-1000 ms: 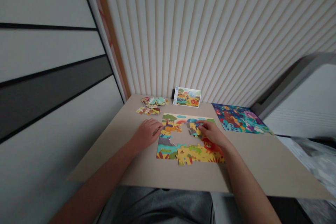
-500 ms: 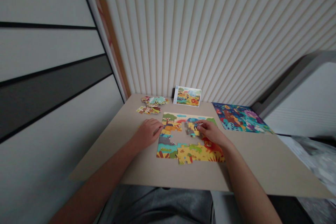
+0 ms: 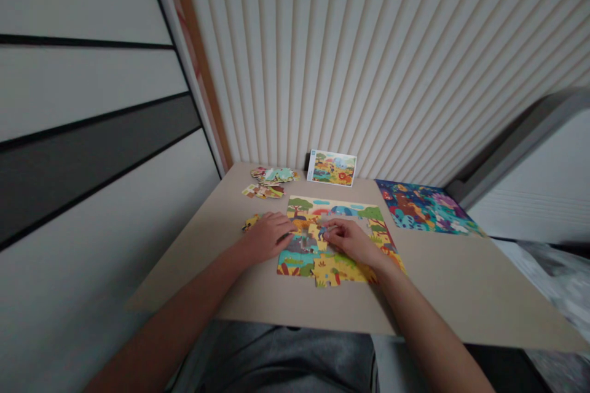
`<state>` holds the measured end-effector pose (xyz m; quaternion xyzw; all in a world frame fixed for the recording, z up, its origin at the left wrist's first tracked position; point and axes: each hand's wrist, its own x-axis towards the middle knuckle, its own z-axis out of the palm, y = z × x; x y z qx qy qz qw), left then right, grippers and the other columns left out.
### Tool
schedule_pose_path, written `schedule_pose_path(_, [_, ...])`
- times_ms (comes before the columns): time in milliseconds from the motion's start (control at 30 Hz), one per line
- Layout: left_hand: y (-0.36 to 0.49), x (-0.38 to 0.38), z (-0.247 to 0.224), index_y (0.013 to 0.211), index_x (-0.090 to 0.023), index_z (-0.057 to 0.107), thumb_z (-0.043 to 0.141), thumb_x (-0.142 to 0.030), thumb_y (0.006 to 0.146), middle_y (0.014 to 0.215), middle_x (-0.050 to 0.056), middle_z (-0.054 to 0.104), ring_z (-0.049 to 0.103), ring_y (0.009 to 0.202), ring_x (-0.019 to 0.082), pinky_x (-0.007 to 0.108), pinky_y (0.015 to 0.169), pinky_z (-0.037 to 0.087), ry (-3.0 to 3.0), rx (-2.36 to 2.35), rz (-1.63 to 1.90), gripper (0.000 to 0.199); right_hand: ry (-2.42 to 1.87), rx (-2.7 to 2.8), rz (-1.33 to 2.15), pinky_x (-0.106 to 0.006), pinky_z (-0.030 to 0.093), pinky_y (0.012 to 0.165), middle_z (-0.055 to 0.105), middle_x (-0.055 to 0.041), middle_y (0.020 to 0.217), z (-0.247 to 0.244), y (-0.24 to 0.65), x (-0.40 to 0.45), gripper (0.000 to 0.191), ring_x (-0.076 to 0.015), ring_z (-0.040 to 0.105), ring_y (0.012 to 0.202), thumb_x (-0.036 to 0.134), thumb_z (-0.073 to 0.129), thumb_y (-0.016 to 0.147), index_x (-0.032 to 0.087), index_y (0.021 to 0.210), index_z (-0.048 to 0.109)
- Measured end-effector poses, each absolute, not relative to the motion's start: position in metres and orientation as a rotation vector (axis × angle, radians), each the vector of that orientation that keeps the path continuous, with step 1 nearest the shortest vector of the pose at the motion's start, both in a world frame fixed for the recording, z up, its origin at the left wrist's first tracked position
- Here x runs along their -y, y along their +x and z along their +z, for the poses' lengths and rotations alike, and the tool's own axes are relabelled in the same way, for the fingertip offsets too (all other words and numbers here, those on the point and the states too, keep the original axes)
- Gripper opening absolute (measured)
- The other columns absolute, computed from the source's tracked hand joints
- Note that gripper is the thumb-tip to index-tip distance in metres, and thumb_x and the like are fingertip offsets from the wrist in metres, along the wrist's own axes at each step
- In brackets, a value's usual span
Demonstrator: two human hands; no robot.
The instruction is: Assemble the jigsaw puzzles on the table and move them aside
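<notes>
A partly assembled animal jigsaw puzzle (image 3: 295,265) lies on the table in front of me, with gaps in its middle. My right hand (image 3: 354,242) reaches over it from the right, thumb and fingers closed on a small joined section of puzzle pieces (image 3: 317,234) beside the left part of the picture. Some of that section is hidden by the fingers. On the puzzle's left edge rests my left hand (image 3: 268,237), fingers apart and slightly bent, with nothing visible in them. A loose yellow puzzle piece group (image 3: 251,221) sits just behind the left hand.
Stacked puzzle pieces (image 3: 275,175) and a smaller pile (image 3: 264,191) lie at the back left. A picture card (image 3: 332,168) leans upright at the back. Another puzzle, dark blue (image 3: 426,207), lies at the right. A pleated curtain (image 3: 299,61) hangs behind the table.
My right hand has moved left with the joined puzzle pieces, from the middle gap to the puzzle's left part. My left hand has shifted slightly right, uncovering more of the yellow pieces.
</notes>
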<state>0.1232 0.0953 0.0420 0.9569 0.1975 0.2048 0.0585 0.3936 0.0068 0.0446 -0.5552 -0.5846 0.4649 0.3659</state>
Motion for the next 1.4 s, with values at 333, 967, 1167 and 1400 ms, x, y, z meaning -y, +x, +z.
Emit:
schedule_pose_path(333, [0.123, -0.087, 0.046, 0.107, -0.023, 0.069, 0.052, -0.028, 0.101, 0.099, 0.006, 0.069, 0.062, 0.098, 0.022, 0.036, 0.088, 0.042, 2.885, -0.469, 0.534, 0.018, -1.509, 1.686, 0.829, -0.023, 0.039, 0.057, 0.064, -0.0002, 0.072, 0.032, 0.382, -0.011, 0.036, -0.0139, 0.052, 0.062, 0.042, 0.062, 0.09, 0.017, 0.114, 0.07])
schedule_pose_path(967, [0.125, -0.081, 0.047, 0.123, -0.034, 0.07, 0.058, -0.029, 0.097, 0.119, 0.006, 0.068, 0.061, 0.114, 0.025, 0.041, 0.101, 0.044, 2.902, -0.287, 0.517, 0.029, -1.724, 1.95, 0.469, -0.028, 0.045, 0.075, 0.075, -0.0046, 0.087, 0.044, 0.37, -0.004, 0.021, -0.0202, 0.067, 0.08, 0.033, 0.063, 0.093, 0.025, 0.109, 0.074])
schedule_pose_path(1167, [0.122, -0.083, 0.048, 0.128, -0.032, 0.066, 0.058, -0.027, 0.096, 0.121, 0.007, 0.069, 0.062, 0.116, 0.024, 0.042, 0.105, 0.043, 2.896, -0.266, 0.528, 0.034, -1.676, 1.95, 0.483, -0.029, 0.047, 0.077, 0.075, -0.0058, 0.094, 0.042, 0.375, -0.003, 0.027, -0.0207, 0.067, 0.083, 0.035, 0.063, 0.093, 0.024, 0.115, 0.074])
schedule_pose_path(1400, [0.115, -0.091, 0.048, 0.114, -0.027, 0.072, 0.055, -0.026, 0.097, 0.12, 0.008, 0.069, 0.062, 0.114, 0.025, 0.043, 0.102, 0.043, 2.926, -0.389, 0.491, 0.024, -1.663, 1.964, 0.492, -0.03, 0.047, 0.081, 0.069, -0.0085, 0.101, 0.044, 0.377, 0.0, 0.036, -0.0203, 0.064, 0.087, 0.037, 0.066, 0.092, 0.021, 0.124, 0.07])
